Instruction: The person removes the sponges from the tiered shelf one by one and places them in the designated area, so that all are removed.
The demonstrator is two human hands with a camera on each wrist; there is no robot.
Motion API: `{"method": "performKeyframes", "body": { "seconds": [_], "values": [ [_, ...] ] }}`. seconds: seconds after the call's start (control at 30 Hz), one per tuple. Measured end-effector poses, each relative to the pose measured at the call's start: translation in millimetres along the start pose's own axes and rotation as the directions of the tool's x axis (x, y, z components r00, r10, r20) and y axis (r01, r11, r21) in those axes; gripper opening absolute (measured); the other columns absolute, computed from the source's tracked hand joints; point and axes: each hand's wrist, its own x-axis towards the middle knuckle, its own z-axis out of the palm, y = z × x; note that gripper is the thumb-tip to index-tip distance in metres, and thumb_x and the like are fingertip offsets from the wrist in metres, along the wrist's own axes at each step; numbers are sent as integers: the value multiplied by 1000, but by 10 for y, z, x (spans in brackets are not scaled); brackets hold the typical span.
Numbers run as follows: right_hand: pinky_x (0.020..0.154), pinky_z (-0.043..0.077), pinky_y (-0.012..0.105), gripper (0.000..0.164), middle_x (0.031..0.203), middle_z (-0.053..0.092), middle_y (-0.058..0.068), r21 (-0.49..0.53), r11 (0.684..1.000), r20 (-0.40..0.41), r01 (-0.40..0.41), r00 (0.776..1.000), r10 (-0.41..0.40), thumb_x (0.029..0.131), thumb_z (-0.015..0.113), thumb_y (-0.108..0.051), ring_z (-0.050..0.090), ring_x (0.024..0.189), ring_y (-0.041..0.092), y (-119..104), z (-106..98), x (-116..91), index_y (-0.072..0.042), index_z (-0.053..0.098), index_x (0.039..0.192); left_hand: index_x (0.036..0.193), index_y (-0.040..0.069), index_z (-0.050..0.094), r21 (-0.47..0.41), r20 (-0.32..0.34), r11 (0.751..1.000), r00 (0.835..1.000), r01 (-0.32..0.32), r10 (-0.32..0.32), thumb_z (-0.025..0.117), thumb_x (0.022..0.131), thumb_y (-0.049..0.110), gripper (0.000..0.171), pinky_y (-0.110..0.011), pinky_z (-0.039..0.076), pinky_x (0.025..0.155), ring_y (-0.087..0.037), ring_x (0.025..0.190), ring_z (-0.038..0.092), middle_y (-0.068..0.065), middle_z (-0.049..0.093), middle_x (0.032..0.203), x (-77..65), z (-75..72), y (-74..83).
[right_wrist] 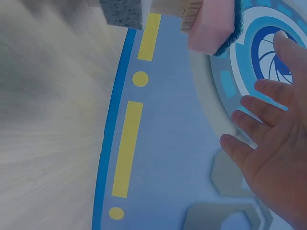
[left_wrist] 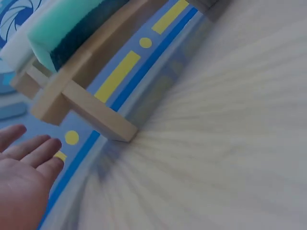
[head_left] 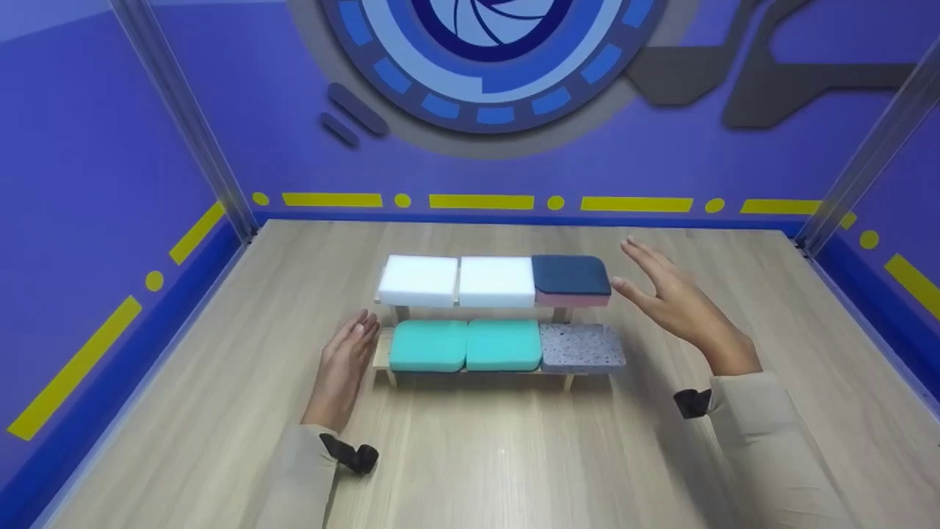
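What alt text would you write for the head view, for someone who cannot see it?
A person's left hand and right hand flank a two-level wooden stand: two white blocks and a dark-topped pink sponge on top, two turquoise sponges and a speckled grey block on the lower level.

Sponges (head_left: pixel 429 345), 3/tier, on rack (head_left: pixel 382 354) on tbl (head_left: pixel 455 455), wall (head_left: pixel 477 173) bhnd.

A pale wood-grain tabletop (head_left: pixel 440 455) bears a two-tier wooden rack (head_left: pixel 382 354). Clocked from its centre, the rack carries, along the back, a white sponge (head_left: pixel 418 279) at ten, a second white sponge (head_left: pixel 496 281) at twelve and a pink sponge (head_left: pixel 573 300), dark scouring pad (head_left: pixel 571 274) up, at two o'clock; along the front, a turquoise sponge (head_left: pixel 428 345) at eight, a second turquoise sponge (head_left: pixel 503 344) at six and a speckled grey sponge (head_left: pixel 582 347) at four.
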Motion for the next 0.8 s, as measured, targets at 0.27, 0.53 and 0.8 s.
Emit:
{"method": "performKeyframes", "body": {
  "seconds": [0.27,0.53,0.8],
  "values": [
    [112,16,66,77,162,11,9,-3,1000,104,12,995,-11,93,53,-52,12,147,39,-96,45,165,-19,20,155,151,-4,17,-111,69,993,997,49,-41,35,104,23,56,-38,7,122,-26,149,14,-16,18,160,25,-78,-129],
    [113,19,63,82,163,9,9,-29,1000,185,-6,983,11,90,56,-55,12,147,39,-197,119,260,-21,19,155,148,-8,23,-96,78,994,996,45,-38,44,100,9,55,-40,7,122,-27,148,12,-18,18,158,10,-79,-176],
    [114,21,61,82,162,10,10,-68,998,198,-13,980,26,90,59,-52,13,147,39,-235,157,294,-21,20,155,146,-6,30,-11,32,997,996,83,-82,48,96,1,54,-37,22,118,-27,145,25,-19,27,156,8,-70,-161]
  ]
}}
